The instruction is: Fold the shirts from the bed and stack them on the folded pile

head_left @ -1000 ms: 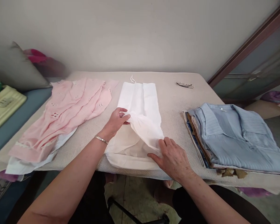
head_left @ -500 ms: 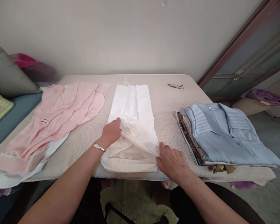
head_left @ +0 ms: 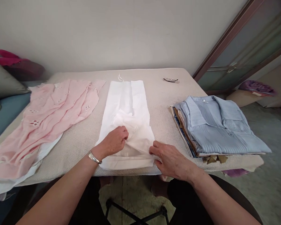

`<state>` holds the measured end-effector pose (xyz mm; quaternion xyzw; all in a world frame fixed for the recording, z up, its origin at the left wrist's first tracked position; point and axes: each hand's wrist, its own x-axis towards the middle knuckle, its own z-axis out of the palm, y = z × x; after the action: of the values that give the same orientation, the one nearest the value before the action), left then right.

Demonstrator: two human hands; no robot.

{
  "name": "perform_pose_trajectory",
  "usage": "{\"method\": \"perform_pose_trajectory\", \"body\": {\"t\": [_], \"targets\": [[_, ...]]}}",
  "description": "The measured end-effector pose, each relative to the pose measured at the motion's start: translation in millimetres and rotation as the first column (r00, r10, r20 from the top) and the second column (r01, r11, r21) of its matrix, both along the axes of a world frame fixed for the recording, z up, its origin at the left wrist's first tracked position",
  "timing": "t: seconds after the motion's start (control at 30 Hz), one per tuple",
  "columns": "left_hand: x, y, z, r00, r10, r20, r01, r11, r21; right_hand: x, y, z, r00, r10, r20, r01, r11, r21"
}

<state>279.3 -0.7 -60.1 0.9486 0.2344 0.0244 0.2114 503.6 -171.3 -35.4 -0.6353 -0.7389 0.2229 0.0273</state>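
Folding a white cotton garment (head_left: 127, 115) lying flat at the middle of the beige textured table (head_left: 161, 103).
The left hand (head_left: 114, 142) pinches a bunched fold; the right hand (head_left: 168, 157) grips the near right corner. Judged mid-fold: next, the fold needs smoothing flat, between the pink eyelet garment (head_left: 51, 115) and the folded blue striped shirt (head_left: 217, 125).

No words, labels, brand marks or numbers can be read anywhere: none on the folded white cotton garment (head_left: 127, 120), the pink eyelet-embroidered cloth (head_left: 49, 118), or the stack of folded clothes topped by a pale blue striped shirt (head_left: 215, 125).
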Motion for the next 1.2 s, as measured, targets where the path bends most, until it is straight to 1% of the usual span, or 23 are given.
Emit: {"method": "perform_pose_trajectory", "body": {"t": [0.03, 0.07, 0.1, 0.17, 0.2, 0.27, 0.33, 0.37, 0.4, 0.47, 0.53, 0.57, 0.63, 0.77, 0.83, 0.9, 0.97, 1.0, 1.03, 1.1, 1.13, 1.17, 1.2], "targets": [[-0.7, 1.4, -1.9, 1.0, 0.022, -0.018, -0.021, 1.0, 0.019, 2.9, 0.0, 2.7, 0.997, 0.012, -0.08, -0.013, 1.0, -0.011], [-0.4, 2.4, -2.8, 0.999, 0.036, -0.036, -0.034, 0.998, 0.044, 6.4, 0.5, 5.5, 0.987, -0.005, -0.162, 0.002, 1.0, -0.014], [0.9, 2.3, -2.9, 0.997, 0.049, -0.053, -0.045, 0.996, 0.076, 10.5, 1.6, 8.1, 0.969, -0.049, -0.24, 0.049, 0.999, -0.004], [7.1, -2.9, -1.1, 0.994, 0.091, -0.062, -0.081, 0.986, 0.146, 19.9, 5.8, 10.7, 0.921, -0.178, -0.348, 0.208, 0.977, 0.049], [11.5, -8.4, 0.0, 0.993, 0.108, -0.044, -0.099, 0.979, 0.177, 24.7, 9.0, 10.0, 0.899, -0.247, -0.363, 0.296, 0.951, 0.087], [21.9, -24.8, 1.4, 0.996, 0.089, 0.029, -0.093, 0.973, 0.213, 33.1, 17.7, 3.3, 0.876, -0.36, -0.321, 0.424, 0.891, 0.16], [31.3, -45.1, 0.0, 0.996, -0.005, 0.089, -0.014, 0.978, 0.21, 38.8, 29.5, -10.0, 0.862, -0.447, -0.239, 0.494, 0.847, 0.198], [34.7, -55.0, -1.9, 0.994, -0.057, 0.092, 0.038, 0.98, 0.194, 40.4, 36.7, -18.2, 0.846, -0.49, -0.211, 0.528, 0.826, 0.199], [36.9, -64.0, -4.7, 0.992, -0.097, 0.078, 0.083, 0.982, 0.172, 41.2, 44.8, -26.8, 0.821, -0.532, -0.205, 0.566, 0.804, 0.183], [37.8, -77.3, -11.9, 0.989, -0.148, 0.022, 0.144, 0.982, 0.12, 41.3, 63.8, -43.1, 0.754, -0.603, -0.26, 0.641, 0.763, 0.087], [35.4, -83.6, -20.0, 0.985, -0.17, -0.019, 0.171, 0.982, 0.086, 40.5, 86.8, -55.7, 0.694, -0.638, -0.332, 0.668, 0.743, -0.032], [33.6, -84.6, -23.8, 0.984, -0.173, -0.028, 0.175, 0.981, 0.079, 40.3, 99.6, -60.1, 0.678, -0.646, -0.351, 0.668, 0.741, -0.073], [30.1, -84.3, -30.5, 0.985, -0.173, -0.028, 0.174, 0.982, 0.072, 40.7, 126.8, -65.0, 0.673, -0.658, -0.337, 0.675, 0.733, -0.082], [25.4, -82.1, -42.3, 0.983, -0.183, 0.034, 0.18, 0.982, 0.064, 43.3, 175.5, -64.2, 0.682, -0.698, -0.219, 0.72, 0.693, 0.034], [24.3, -81.6, -50.1, 0.98, -0.187, 0.07, 0.182, 0.981, 0.069, 43.7, 191.7, -60.5, 0.674, -0.725, -0.139, 0.738, 0.668, 0.093], [24.1, -80.7, -59.8, 0.977, -0.184, 0.105, 0.174, 0.98, 0.095, 42.0, 201.6, -55.8, 0.668, -0.741, -0.067, 0.742, 0.656, 0.135], [24.7, -79.4, -70.0, 0.973, -0.188, 0.135, 0.169, 0.975, 0.143, 37.7, 206.8, -52.3, 0.678, -0.735, -0.026, 0.726, 0.663, 0.182], [25.0, -78.7, -74.4, 0.971, -0.193, 0.144, 0.168, 0.972, 0.166, 34.7, 208.5, -52.0, 0.707, -0.707, -0.007, 0.689, 0.687, 0.23], [25.3, -78.3, -77.9, 0.969, -0.196, 0.149, 0.168, 0.968, 0.185, 31.3, 209.9, -53.2, 0.753, -0.658, 0.017, 0.625, 0.722, 0.297], [25.6, -78.7, -80.8, 0.969, -0.196, 0.149, 0.165, 0.966, 0.199, 24.6, 213.4, -59.8, 0.864, -0.493, 0.101, 0.412, 0.809, 0.42], [25.6, -79.3, -79.6, 0.97, -0.193, 0.147, 0.163, 0.967, 0.194, 21.7, 215.7, -64.5, 0.905, -0.398, 0.151, 0.3, 0.847, 0.438], [25.6, -80.0, -76.4, 0.971, -0.191, 0.145, 0.163, 0.97, 0.182, 19.5, 218.4, -69.1, 0.928, -0.32, 0.19, 0.218, 0.882, 0.419], [25.6, -80.5, -71.2, 0.972, -0.19, 0.141, 0.166, 0.973, 0.163, 18.0, 221.3, -72.9, 0.94, -0.271, 0.208, 0.181, 0.911, 0.37]]}}
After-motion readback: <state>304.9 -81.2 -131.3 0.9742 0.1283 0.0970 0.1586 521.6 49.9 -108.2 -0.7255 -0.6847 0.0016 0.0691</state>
